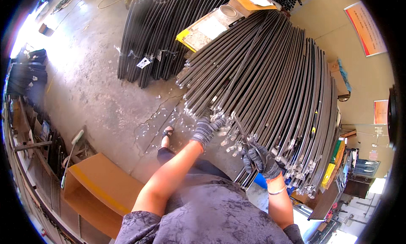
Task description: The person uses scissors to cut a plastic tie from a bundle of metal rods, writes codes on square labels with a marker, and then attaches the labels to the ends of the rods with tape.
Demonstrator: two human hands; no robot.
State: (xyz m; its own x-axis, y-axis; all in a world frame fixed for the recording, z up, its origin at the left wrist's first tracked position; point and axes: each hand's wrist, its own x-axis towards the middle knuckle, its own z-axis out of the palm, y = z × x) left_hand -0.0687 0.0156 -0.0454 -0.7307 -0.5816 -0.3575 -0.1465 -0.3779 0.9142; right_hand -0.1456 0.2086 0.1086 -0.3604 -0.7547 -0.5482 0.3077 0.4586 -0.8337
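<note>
A wide stack of dark metal rods (pixel 262 75) fans out in front of me, many of their near ends capped with crumpled clear plastic wrap (pixel 311 170). My left hand (pixel 207 130), in a grey knit glove, is closed on a plastic-wrapped rod end at the left of the stack. To its right, my right hand (pixel 261 160), gloved alike, grips what looks like scissors (pixel 240 127). Their dark handles lie in its fingers, and the metal blades point up and left toward the rod ends. The exact spot at the blade tips is too small to tell.
A second bundle of rods (pixel 163 37) lies at the far left of the stack. Clear plastic scraps (pixel 157 120) litter the concrete floor. An open cardboard box (pixel 99 189) stands at my left, near a long-handled brush (pixel 77 137). A worn board with papers (pixel 207 30) rests by the rods.
</note>
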